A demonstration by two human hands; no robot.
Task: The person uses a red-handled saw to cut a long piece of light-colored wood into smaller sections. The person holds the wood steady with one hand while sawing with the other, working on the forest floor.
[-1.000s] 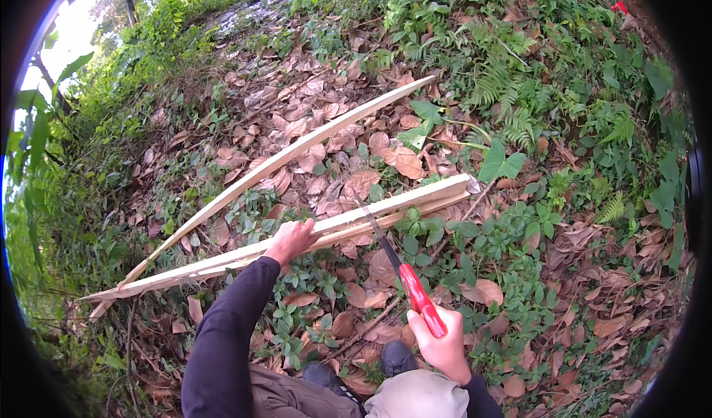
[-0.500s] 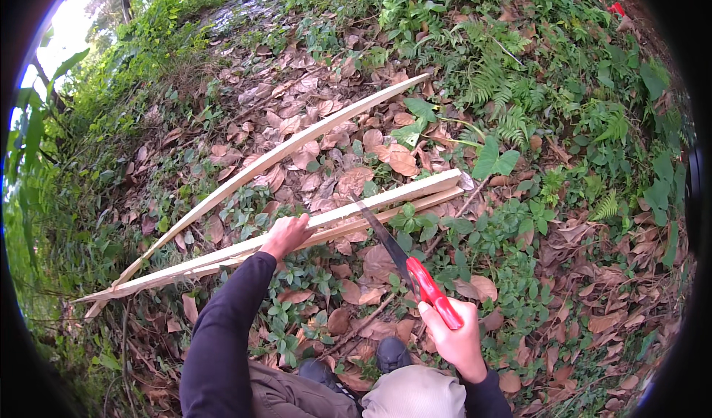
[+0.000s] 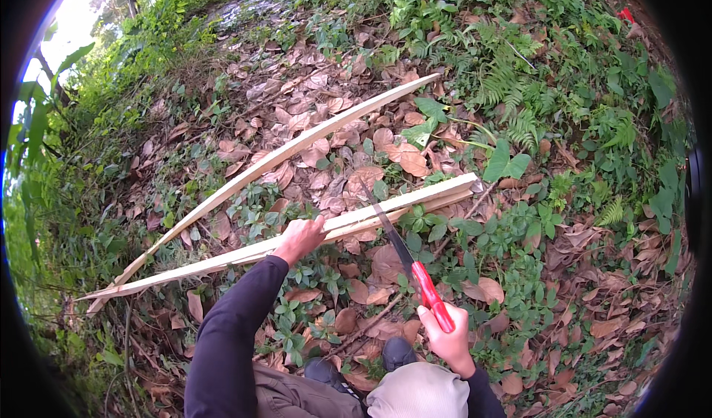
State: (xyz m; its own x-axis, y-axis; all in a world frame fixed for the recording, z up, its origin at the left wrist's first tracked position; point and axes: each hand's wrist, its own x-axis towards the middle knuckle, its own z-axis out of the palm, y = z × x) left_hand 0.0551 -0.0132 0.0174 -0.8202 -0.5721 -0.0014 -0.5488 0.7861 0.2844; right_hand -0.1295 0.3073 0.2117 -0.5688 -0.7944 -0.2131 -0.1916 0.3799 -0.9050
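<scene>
A saw (image 3: 403, 252) with a red handle slants across a long pale board (image 3: 423, 195) on the ground, right of the board's middle; whether its teeth touch the wood is too small to tell. The right hand (image 3: 449, 334) is wrapped around the handle. Left of the blade, the left hand (image 3: 300, 240) grips the board with curled fingers. A second strip (image 3: 357, 229) runs along the board's near side. A bowed plank (image 3: 274, 158) lies on the far side, the two crossing at the left. Brown leaves (image 3: 404, 158) and green plants surround them; dark shoes (image 3: 399, 353) stand near.
</scene>
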